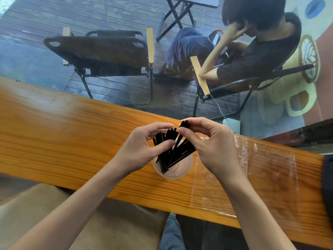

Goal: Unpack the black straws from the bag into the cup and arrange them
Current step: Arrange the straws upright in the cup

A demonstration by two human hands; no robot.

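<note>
Several black straws [171, 150] stand fanned out in a clear plastic cup [178, 173] on the orange wooden counter [63, 134]. My left hand [144, 148] curls around the left part of the bunch, thumb and fingers touching the straw tops. My right hand [210, 143] pinches a few straws near their upper ends between thumb and fingers, above the cup's far right side. The clear plastic bag [252, 170] lies flat on the counter to the right of the cup, partly under my right wrist.
Beyond the counter's far edge is a window onto a dark wooden deck. An empty folding chair [100, 51] stands there, and a person [252, 51] sits in another chair looking at a phone. A dark object [328, 186] lies at the counter's right end.
</note>
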